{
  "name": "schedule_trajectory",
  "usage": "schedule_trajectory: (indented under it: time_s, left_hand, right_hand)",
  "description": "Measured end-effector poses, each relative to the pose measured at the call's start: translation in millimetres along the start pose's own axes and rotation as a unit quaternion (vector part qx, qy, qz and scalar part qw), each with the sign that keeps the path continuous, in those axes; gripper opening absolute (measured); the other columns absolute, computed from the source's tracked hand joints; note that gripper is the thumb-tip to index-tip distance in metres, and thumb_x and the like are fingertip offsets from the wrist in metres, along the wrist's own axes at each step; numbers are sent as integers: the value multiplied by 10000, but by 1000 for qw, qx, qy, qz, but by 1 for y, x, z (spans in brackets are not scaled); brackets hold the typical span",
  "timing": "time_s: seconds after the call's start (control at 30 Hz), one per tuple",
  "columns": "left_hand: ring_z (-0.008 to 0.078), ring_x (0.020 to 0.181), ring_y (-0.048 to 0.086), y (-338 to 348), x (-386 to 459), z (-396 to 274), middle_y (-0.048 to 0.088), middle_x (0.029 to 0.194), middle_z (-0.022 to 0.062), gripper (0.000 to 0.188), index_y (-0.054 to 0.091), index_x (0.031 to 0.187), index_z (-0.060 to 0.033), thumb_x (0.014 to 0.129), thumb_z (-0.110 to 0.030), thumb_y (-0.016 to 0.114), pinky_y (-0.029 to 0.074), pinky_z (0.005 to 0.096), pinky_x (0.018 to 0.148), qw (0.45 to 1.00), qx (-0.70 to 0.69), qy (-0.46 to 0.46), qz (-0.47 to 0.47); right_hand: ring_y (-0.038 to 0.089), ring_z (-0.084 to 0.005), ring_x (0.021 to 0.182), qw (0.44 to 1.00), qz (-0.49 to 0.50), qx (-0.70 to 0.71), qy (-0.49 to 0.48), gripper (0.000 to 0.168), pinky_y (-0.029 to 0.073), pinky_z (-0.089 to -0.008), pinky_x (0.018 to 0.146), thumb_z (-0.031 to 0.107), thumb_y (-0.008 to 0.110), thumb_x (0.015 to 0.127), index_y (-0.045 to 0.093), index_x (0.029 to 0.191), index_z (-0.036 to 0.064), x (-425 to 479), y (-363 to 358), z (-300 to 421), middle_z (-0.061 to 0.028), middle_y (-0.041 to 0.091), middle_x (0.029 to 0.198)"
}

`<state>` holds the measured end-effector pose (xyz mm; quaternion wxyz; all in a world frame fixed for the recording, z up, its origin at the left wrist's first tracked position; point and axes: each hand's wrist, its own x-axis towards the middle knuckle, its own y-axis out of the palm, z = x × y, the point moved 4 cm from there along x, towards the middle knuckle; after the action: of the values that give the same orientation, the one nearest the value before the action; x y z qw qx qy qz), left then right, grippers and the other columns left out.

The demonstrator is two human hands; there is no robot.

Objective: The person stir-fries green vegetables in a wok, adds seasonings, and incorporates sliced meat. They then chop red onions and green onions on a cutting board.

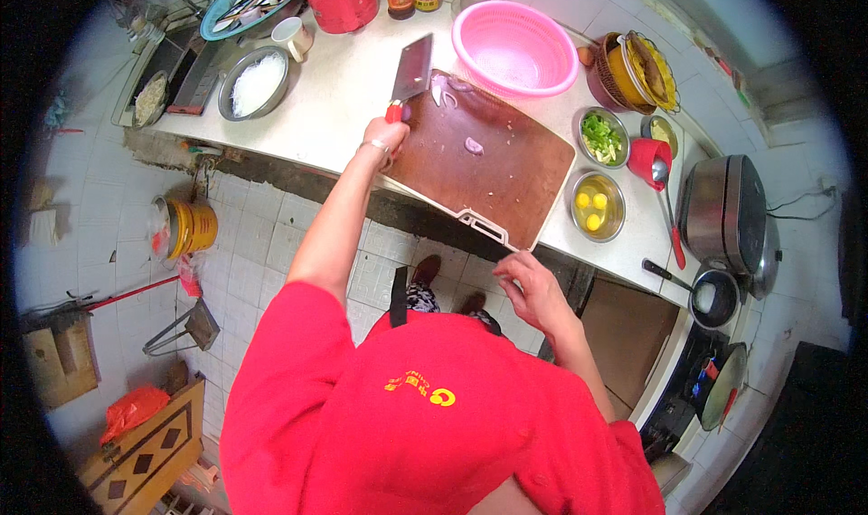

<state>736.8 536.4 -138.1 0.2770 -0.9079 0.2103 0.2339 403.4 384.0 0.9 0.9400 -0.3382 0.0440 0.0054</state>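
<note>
My left hand (387,136) grips the red handle of a cleaver (413,67), whose wide blade points away from me over the left far corner of a brown cutting board (519,166). Beside the blade lie slices of red onion (444,94). One more onion piece (473,147) sits near the middle of the board, among a few small scraps. My right hand (536,290) hangs in front of the counter edge, just below the board's near right corner. Its fingers are loosely curled, and I see nothing in them.
A pink plastic colander (515,50) stands behind the board. To its right are a bowl of chopped greens (602,137), a bowl of cracked eggs (597,206), a red ladle (671,210) and a rice cooker (722,213). Leftward stands a bowl of white noodles (254,84).
</note>
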Motion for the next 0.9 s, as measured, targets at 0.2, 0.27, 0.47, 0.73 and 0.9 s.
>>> schedule_trajectory:
  time_s: [0.2,0.27,0.47,0.73,0.9]
  left_hand:
    - [115,519,409,36,-136,5,421,694,-4,336,405,898,-118,612,3,533,298,239,421,742,-534,2,406]
    - [116,499,407,57,-182,-7,416,683,-1,321,401,870,-117,610,-3,552,309,249,418,714,-519,-28,469]
    - [186,767,635,93,-205,-19,630,881,93,320,567,1054,-9,801,-186,651,530,314,664,774,-186,139,589]
    - [420,1145,451,6,-6,-3,441,1281,277,592,369,1312,52,814,-176,593,378,479,977,891,271,334,-146]
    - [408,1370,224,61,-23,-39,236,1446,306,813,214,1396,100,804,-273,628,173,525,1127,895,356,270,-7]
  right_hand:
    - [604,-209,1032,920,-38,382,74,458,503,-315,803,153,601,909,430,1317,32,80,23,1,-136,579,1205]
    - [624,-223,999,846,-3,530,63,478,505,-321,811,252,563,944,402,1319,4,111,34,-4,-178,612,1148]
    - [651,-179,683,817,-47,558,137,237,527,-297,638,148,595,894,532,1075,8,108,5,-10,-111,663,820]
    - [656,-222,672,935,-196,168,244,265,504,-342,593,53,594,846,599,1105,-3,53,-40,-69,-135,678,844]
    - [601,-450,774,940,-168,-97,281,184,469,-460,644,91,586,796,600,916,-48,64,-26,-61,-291,591,762]
